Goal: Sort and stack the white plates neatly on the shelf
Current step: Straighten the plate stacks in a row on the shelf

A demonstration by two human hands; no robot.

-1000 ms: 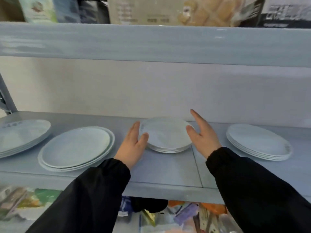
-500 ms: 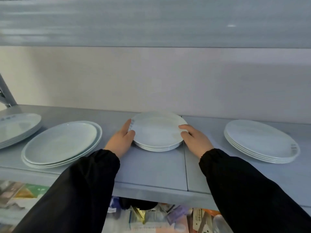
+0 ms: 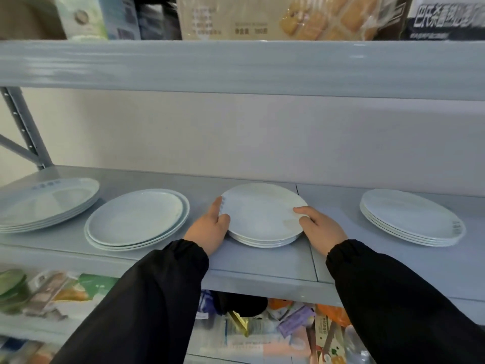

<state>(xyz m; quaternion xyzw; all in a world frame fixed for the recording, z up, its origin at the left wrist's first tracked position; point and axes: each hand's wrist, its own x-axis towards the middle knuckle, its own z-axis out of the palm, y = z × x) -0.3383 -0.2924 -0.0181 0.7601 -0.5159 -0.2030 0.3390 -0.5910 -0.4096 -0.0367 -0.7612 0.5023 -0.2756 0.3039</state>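
Note:
A small stack of white plates (image 3: 261, 214) sits in the middle of the grey shelf (image 3: 262, 261). My left hand (image 3: 211, 228) grips its left rim, thumb on top. My right hand (image 3: 319, 228) grips its right rim, thumb over the edge. Left of it lies a wider stack of white plates (image 3: 136, 219), and at the far left another stack (image 3: 47, 203) with a small blue mark. A fourth stack of oval plates (image 3: 409, 218) rests on the right.
The upper shelf board (image 3: 236, 67) hangs low overhead and carries food boxes (image 3: 283, 17). A grey upright post (image 3: 23, 130) stands at the left. Packaged goods (image 3: 288, 324) fill the shelf below. A pale wall closes the back.
Both hands have closed from spread beside the middle stack onto its rims. The view tilted down, then back up.

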